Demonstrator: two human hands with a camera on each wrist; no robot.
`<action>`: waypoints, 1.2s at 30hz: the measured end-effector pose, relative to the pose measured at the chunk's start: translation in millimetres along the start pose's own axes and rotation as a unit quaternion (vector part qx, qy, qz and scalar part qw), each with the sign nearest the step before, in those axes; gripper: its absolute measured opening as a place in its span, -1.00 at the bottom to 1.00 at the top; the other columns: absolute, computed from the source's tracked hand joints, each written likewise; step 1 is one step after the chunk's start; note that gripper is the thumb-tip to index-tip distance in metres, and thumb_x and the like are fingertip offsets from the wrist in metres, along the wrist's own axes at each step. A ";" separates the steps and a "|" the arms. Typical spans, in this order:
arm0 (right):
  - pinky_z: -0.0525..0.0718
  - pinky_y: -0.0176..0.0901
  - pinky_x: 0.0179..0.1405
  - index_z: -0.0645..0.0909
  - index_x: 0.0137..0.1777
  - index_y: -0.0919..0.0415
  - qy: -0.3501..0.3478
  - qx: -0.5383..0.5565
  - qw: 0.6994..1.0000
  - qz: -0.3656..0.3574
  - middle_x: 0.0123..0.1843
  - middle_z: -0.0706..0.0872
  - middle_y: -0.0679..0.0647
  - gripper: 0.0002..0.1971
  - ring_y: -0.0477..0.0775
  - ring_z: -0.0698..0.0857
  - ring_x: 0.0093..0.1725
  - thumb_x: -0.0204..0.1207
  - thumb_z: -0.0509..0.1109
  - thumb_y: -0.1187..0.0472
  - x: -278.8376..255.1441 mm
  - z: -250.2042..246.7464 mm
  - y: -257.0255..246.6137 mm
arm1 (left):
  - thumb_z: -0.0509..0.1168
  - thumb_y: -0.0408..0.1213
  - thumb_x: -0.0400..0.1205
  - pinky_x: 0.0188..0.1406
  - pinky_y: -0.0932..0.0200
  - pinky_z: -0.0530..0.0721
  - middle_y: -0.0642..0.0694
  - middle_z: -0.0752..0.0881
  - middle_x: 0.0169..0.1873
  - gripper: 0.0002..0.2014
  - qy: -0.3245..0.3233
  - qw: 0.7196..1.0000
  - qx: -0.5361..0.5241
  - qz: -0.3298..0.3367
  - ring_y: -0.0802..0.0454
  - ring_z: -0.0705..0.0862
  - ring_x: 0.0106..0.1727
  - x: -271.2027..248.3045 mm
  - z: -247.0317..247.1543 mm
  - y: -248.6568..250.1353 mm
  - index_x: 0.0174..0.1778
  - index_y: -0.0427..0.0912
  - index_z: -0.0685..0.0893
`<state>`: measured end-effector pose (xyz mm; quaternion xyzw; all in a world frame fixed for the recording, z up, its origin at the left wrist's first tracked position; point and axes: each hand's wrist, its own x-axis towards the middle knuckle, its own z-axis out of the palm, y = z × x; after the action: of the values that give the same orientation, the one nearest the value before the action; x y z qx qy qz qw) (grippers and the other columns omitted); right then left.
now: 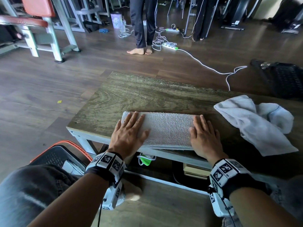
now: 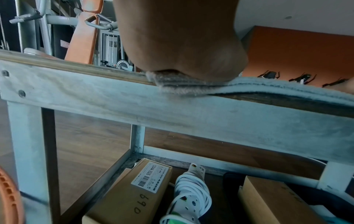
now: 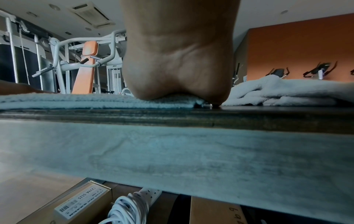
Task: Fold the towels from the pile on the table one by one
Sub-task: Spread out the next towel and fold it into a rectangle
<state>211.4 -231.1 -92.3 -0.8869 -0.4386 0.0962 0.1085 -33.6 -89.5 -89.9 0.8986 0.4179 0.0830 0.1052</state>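
Note:
A white towel [image 1: 167,128] lies folded into a long strip at the near edge of the wooden table [image 1: 131,94]. My left hand [image 1: 129,130] lies flat on its left end with straight fingers. My right hand [image 1: 205,135] presses flat on its right end, partly on the table. Both wrist views show only the heel of each palm, the left hand [image 2: 184,50] on the folded towel [image 2: 268,86] and the right hand [image 3: 178,63] on the folded towel [image 3: 76,100]; the fingers are hidden there. A crumpled white towel [image 1: 255,122] lies at the right of the table, the crumpled towel [image 3: 277,91] also showing beside my right palm.
A person's bare feet [image 1: 139,50] stand on the floor beyond the table, near white cables and a power strip [image 1: 170,45]. A black and orange basket [image 1: 57,154] sits at my lower left. Cardboard boxes [image 2: 134,197] and a coiled power strip [image 2: 191,194] lie on the shelf under the table.

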 end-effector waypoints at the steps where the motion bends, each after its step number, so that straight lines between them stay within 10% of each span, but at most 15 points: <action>1: -0.04 0.28 0.70 -0.13 0.76 -0.15 0.000 -0.001 1.000 0.002 0.80 -0.16 -0.10 -0.42 0.11 -0.07 0.77 0.75 -0.19 -0.16 -1.0 -0.6 -0.1 | -0.22 0.39 0.66 0.72 -0.10 -0.14 0.13 -0.12 0.73 -0.29 -0.001 1.000 -0.003 -0.005 0.15 -0.21 0.73 -1.2 -0.1 -0.5 0.72 0.21 -0.11; 6: -0.14 0.41 0.65 -0.06 0.75 -0.09 -0.044 -0.007 0.999 0.027 0.80 -0.14 -0.07 -0.43 0.12 -0.12 0.76 0.76 -0.16 -0.12 0.7 -12.0 -11.7 | -0.20 0.39 0.66 0.71 -0.16 -0.16 0.10 -0.12 0.73 -0.27 -0.003 1.000 0.005 -0.027 0.10 -0.20 0.73 -0.4 0.7 4.9 0.72 0.19 -0.11; 8: 0.13 0.38 0.59 0.34 0.59 0.05 0.042 -0.051 0.997 -0.029 0.69 0.30 0.08 -0.53 0.18 0.21 0.68 0.72 0.02 -0.02 -4.1 -20.0 -21.7 | -0.21 0.39 0.65 0.71 -0.18 -0.18 0.09 -0.15 0.73 -0.27 -0.023 0.999 0.008 -0.027 0.09 -0.22 0.73 0.8 -2.4 5.7 0.72 0.17 -0.13; 10: 0.59 0.12 0.15 0.59 0.03 0.07 0.155 -0.031 0.974 -0.163 0.08 0.70 0.04 -0.78 0.13 0.65 0.15 0.62 0.14 0.05 -16.0 -22.5 -33.1 | -0.22 0.39 0.65 0.70 -0.19 -0.19 0.06 -0.17 0.73 -0.26 -0.041 0.999 0.008 -0.031 0.07 -0.24 0.73 2.3 -4.0 6.2 0.72 0.17 -0.15; 13: 0.54 -0.06 -0.40 0.42 -0.27 0.03 0.103 0.027 0.955 -0.277 -0.37 0.56 -0.11 -0.77 -0.03 0.56 -0.39 0.61 0.11 0.01 -41.2 -18.8 -50.3 | -0.22 0.41 0.63 0.70 -0.23 -0.15 -0.02 -0.17 0.74 -0.24 -0.051 0.998 0.013 -0.043 0.00 -0.21 0.74 4.6 -5.7 9.6 0.72 0.16 -0.16; 19: 0.63 0.00 -0.07 0.46 -0.11 0.04 0.119 0.047 0.961 -0.246 -0.11 0.57 -0.05 -0.92 0.02 0.55 -0.08 0.59 0.29 0.20 -42.6 -5.3 -40.6 | -0.20 0.36 0.62 0.61 -0.39 -0.10 -0.19 -0.10 0.72 -0.20 -0.072 0.985 0.020 -0.156 -0.17 -0.13 0.73 -2.5 -14.5 40.9 0.72 -0.01 -0.11; 23: 0.27 -0.09 0.61 0.43 0.55 0.16 0.014 0.069 0.984 -0.163 0.58 0.43 0.07 -0.56 0.09 0.36 0.59 0.67 0.28 0.24 -34.0 -8.3 -24.3 | -0.07 0.44 0.55 0.49 -0.28 0.16 -0.28 0.33 0.51 -0.12 -0.043 0.980 0.078 -0.180 -0.26 0.27 0.52 -13.3 -22.3 72.2 0.57 -0.21 0.25; 27: 0.08 -0.01 0.72 0.05 0.75 0.07 -0.042 0.133 0.977 -0.164 0.77 0.11 0.00 -0.34 0.02 0.04 0.75 0.72 0.25 0.14 -41.5 -4.3 -5.4 | 0.17 0.35 0.50 0.36 -0.22 0.28 -0.31 0.50 0.36 -0.28 -0.013 0.983 0.016 -0.185 -0.27 0.40 0.41 -20.6 -25.5 74.9 0.37 -0.15 0.36; 36: -0.01 0.15 0.69 -0.06 0.70 -0.33 -0.066 0.069 0.971 -0.219 0.78 -0.10 0.18 -0.09 0.24 -0.14 0.76 0.52 0.48 -0.07 -61.3 -5.8 2.0 | 0.31 0.07 0.55 -0.03 -0.12 0.53 -0.26 0.45 0.09 -0.35 0.003 0.956 -0.185 -0.230 -0.34 0.60 0.07 -44.4 -27.9 52.1 0.35 -0.23 0.17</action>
<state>177.9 -281.9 -82.7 -0.7515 -0.6205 0.1588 0.1582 -30.3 -153.0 -52.3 0.7429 0.5907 0.1353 0.2844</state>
